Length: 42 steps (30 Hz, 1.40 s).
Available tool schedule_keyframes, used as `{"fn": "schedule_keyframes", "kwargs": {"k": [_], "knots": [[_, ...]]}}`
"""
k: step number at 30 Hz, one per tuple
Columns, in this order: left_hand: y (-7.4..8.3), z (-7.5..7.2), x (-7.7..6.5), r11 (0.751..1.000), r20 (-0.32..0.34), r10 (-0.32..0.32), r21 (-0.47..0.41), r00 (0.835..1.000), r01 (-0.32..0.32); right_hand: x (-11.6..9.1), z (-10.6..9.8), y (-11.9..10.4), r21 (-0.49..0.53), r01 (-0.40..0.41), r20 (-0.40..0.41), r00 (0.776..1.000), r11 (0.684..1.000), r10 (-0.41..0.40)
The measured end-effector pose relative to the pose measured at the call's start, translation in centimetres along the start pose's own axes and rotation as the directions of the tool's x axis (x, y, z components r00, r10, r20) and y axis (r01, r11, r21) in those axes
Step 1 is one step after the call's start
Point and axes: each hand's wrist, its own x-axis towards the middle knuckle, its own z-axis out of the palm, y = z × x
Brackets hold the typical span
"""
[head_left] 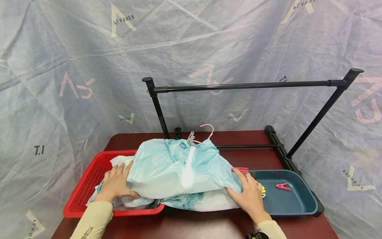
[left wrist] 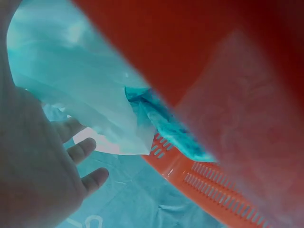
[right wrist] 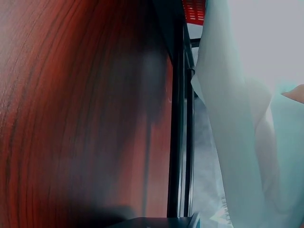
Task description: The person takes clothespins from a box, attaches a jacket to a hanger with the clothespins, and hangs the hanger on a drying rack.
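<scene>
A light-blue and white tie-dyed garment (head_left: 167,166) lies spread over the red basket's right side and the table, on a pink hanger (head_left: 210,130) whose hook sticks up at the collar. A grey clothespin (head_left: 191,136) is by the collar. My left hand (head_left: 114,182) rests at the garment's left side over the basket, fingers spread; the left wrist view shows those fingers (left wrist: 85,151) nearly straight. At the garment's right edge, my right hand (head_left: 249,194) touches the cloth with extended fingers and thumb. Only a fingertip (right wrist: 295,93) of it shows in the right wrist view.
Other cloth fills the red basket (head_left: 82,186) at left. A black rack (head_left: 238,86) stands behind the garment. To the right is a blue-grey tray (head_left: 293,199) with a pink clothespin (head_left: 282,187) and yellow ones (head_left: 263,191). Another pink clothespin (head_left: 241,170) lies beside my right fingertips.
</scene>
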Motion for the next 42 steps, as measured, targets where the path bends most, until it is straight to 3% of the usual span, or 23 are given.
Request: {"fn": "schedule_keyframes", "kwargs": {"k": [6,16,31,42], "knots": [[0.4,-0.5,0.1,1.0,0.01,0.018,0.01,1.0,-0.018,-0.2,0.0,0.0,0.008,-0.028,0.012,1.0,1.0,0.028],[0.3,-1.4,1.0,0.998,0.144,0.01,0.059,0.99,-0.019,-0.4,0.0,0.0,-0.001,-0.063,0.031,0.998,0.998,0.063],[-0.8,-0.6,2.5,0.987,0.163,0.054,0.143,0.985,-0.078,-0.9,-0.1,-0.1,-0.003,-0.118,0.052,0.992,0.993,0.118],[-0.2,-1.2,3.1,0.987,0.262,0.003,0.152,0.965,-0.044,-1.2,-0.2,-0.3,-0.021,-0.173,0.088,0.981,0.985,0.174]]}}
